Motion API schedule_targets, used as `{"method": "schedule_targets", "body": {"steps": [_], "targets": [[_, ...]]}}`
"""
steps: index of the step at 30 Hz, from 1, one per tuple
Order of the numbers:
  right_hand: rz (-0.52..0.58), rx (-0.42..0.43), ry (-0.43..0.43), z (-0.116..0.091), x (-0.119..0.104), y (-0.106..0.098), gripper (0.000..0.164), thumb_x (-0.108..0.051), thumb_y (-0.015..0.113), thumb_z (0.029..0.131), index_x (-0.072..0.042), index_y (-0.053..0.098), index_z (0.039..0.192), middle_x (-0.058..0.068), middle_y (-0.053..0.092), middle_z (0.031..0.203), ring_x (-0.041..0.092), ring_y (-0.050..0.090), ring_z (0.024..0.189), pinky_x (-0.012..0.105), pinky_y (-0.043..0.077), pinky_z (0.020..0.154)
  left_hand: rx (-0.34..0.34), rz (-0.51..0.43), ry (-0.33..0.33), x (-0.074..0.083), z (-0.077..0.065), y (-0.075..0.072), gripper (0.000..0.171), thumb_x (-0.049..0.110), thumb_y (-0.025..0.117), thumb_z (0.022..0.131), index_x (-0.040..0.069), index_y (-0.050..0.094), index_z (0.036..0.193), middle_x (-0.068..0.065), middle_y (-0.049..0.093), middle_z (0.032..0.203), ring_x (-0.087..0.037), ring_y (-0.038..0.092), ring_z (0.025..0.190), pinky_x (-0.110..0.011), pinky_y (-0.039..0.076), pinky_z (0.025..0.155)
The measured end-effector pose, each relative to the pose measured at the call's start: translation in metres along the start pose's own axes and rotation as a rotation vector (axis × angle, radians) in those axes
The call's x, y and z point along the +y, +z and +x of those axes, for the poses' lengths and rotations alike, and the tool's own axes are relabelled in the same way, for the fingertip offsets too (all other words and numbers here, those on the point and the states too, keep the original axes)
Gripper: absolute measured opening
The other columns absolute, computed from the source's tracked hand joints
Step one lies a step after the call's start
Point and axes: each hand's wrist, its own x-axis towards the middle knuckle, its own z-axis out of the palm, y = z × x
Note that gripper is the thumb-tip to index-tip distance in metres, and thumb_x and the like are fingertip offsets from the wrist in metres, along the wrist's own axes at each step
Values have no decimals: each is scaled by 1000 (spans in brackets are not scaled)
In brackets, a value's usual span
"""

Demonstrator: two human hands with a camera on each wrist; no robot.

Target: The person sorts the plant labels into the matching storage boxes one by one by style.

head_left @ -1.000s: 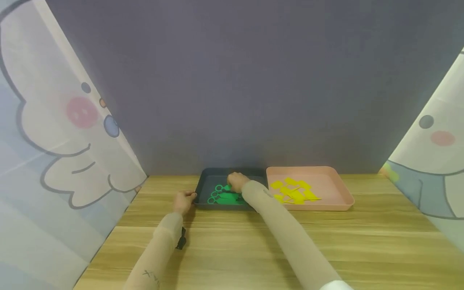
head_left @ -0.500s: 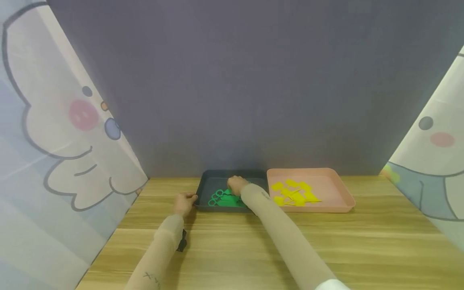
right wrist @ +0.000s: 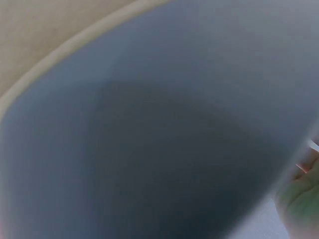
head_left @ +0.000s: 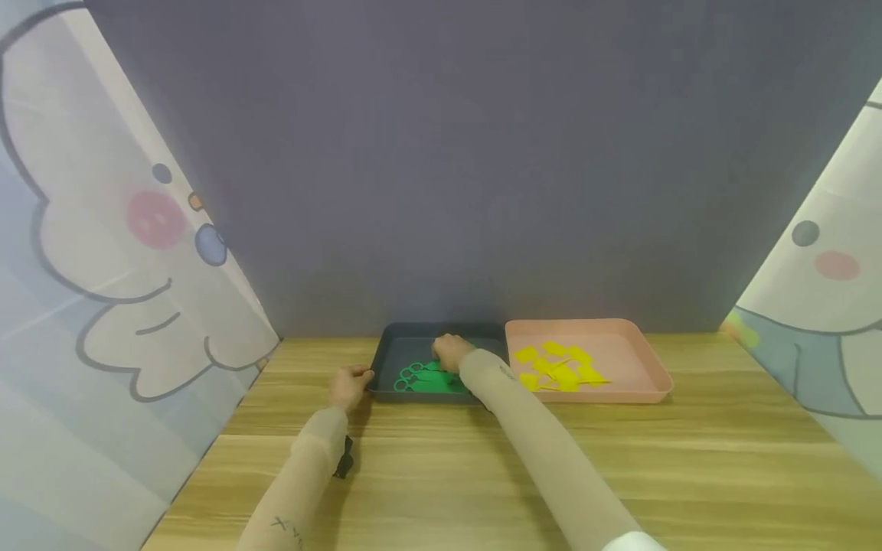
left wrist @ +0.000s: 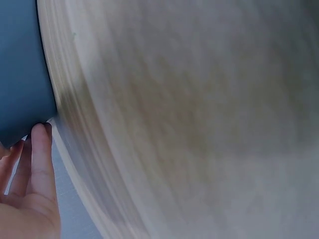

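Several flat green pieces with ring ends (head_left: 427,385) lie side by side in the dark tray (head_left: 406,348) in the head view. My right hand (head_left: 452,352) reaches into that tray, its curled fingers on the uppermost green ring-ended piece (head_left: 417,367); its fingertips are hidden. At the tray's left front corner, my left hand (head_left: 350,385) grips the rim. In the left wrist view, fingers (left wrist: 43,164) touch the tray's outer wall (left wrist: 22,69). Only part of my right palm (right wrist: 301,204) appears in the right wrist view, with a green tint.
A pink tray (head_left: 620,360) adjoins the dark one on the right, with several flat yellow pieces (head_left: 565,371) mostly in its left part. Both stand on a wood-grain table (head_left: 427,474). A grey wall (head_left: 441,168) rises behind them, with printed panels at either side.
The uppermost green piece has shifted slightly towards me, closing the dark gap beside its neighbour. Both hands stay in nearly the same places; the head view has shifted a little.
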Motion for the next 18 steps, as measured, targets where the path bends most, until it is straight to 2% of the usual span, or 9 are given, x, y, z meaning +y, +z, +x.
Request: {"method": "schedule_targets", "body": {"steps": [6,11,15,18], "targets": [[-9,-9,-16,-9,2,-5,33,-9,63,84,-5,59,117,8,60,120,24,57,109,30,49,91,-13,24,5,-1,-2,3,32,11,51,91,-6,54,119,-27,51,125,-34,62,96,-36,54,79],[-41,-9,-47,-21,3,-14,36,-11,62,85,-4,57,120,8,57,123,24,53,115,31,47,95,-15,61,8,-1,1,6,34,16,50,93,-3,53,121,-23,52,126,-37,56,108,-44,48,90],[-33,1,-66,-33,4,-26,37,-12,61,87,-4,55,122,9,56,126,26,51,117,33,46,96,-7,94,28,4,2,3,34,15,49,93,-4,53,121,-24,52,126,-39,49,115,-49,42,96],[-40,13,-78,-41,9,-32,38,-14,60,87,-4,54,123,8,56,126,25,51,117,34,46,96,-13,155,38,4,3,0,34,15,47,94,-5,53,121,-24,52,126,-40,48,117,-49,41,97]]}}
